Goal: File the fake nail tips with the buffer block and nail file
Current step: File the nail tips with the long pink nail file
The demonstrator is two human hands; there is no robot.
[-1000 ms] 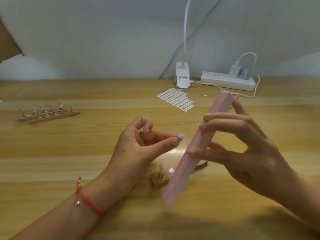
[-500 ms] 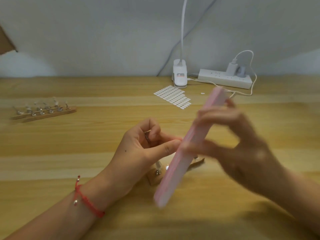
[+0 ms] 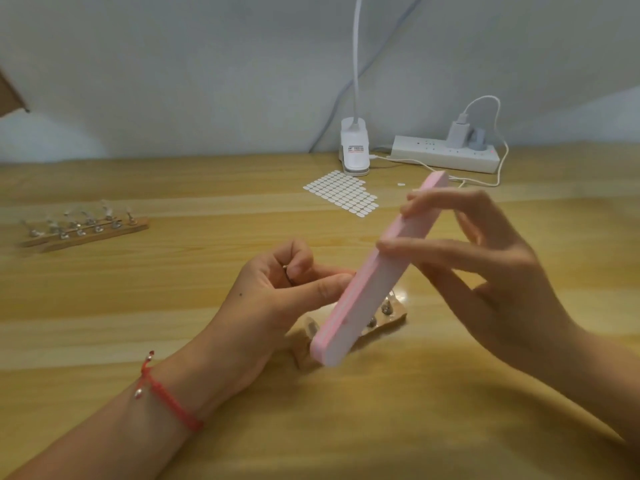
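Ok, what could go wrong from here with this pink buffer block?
The long pink buffer block meets the left hand at its thumb tip, hiding the pinched fake nail tip; it may scrape skin. The right hand holds it by fingertips only, so it could slip. Its lower end might knock the small wooden nail-tip holder below.

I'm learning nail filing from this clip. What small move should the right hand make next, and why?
Probably a short stroke of the buffer along its own length. The right hand holds it tilted, its face against the pinching fingertips of the left hand; the tip is hidden behind it, so contact looks likely, not certain.
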